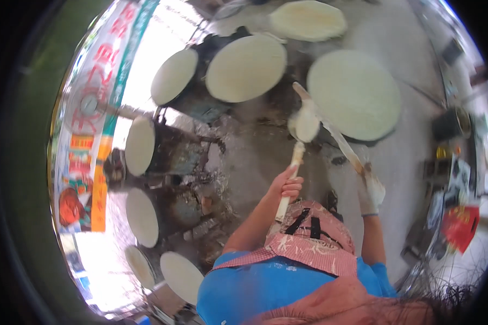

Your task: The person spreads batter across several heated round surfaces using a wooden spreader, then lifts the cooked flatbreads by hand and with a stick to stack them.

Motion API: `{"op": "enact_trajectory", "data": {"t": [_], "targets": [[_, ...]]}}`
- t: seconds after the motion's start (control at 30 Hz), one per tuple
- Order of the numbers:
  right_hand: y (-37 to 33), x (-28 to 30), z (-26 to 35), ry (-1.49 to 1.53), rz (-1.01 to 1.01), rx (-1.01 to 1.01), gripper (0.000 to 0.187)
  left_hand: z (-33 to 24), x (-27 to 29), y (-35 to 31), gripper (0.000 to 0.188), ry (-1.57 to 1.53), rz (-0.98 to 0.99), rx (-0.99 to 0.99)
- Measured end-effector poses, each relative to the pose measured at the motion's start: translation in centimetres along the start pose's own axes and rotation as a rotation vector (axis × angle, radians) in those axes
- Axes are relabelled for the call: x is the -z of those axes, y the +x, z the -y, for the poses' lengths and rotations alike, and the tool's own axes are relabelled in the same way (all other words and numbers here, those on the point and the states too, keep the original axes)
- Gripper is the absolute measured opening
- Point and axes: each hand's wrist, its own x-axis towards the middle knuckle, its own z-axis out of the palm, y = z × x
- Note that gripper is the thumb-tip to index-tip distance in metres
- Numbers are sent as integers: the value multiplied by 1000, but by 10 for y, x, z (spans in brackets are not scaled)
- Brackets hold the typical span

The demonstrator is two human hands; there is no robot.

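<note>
My bare left hand is closed around the pale handle of a ladle. Its round bowl looks coated in whitish batter. My right hand, in a white glove, grips a long flat stick. Wet, pale batter covers much of the stick, which runs across the ladle's bowl; whether they touch, I cannot tell. Just beyond the stick, to the right, a large round pale sheet of batter covers a griddle. The glove hides the stick's near end.
More round griddles bear pale sheets in an arc from the far side around my left. Soot-dark stove bodies stand beneath them. A printed banner hangs at the left. A dark bucket and a red bag are at the right.
</note>
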Motion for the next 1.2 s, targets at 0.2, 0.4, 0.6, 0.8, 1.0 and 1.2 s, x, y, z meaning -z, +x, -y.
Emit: {"op": "enact_trajectory", "data": {"t": [0.2,0.4,0.6,0.8,1.0,1.2], "targets": [[35,-21,81,396,-168,84,31,-36,-8,-61,26,-219,201,59],[72,-69,155,693,-32,-118,39,-47,100,-158,26,176,461,-343],[120,-78,276,831,509,96,33,-48,144,-201,19,-236,-54,-534],[171,-124,425,651,737,440,37,-5,159,-248,15,-387,-205,-937],[274,-181,558,527,503,631,39,-23,153,-250,16,-864,215,-1101],[294,-204,621,519,678,628,37,-35,138,-240,32,-868,625,-1187]]}}
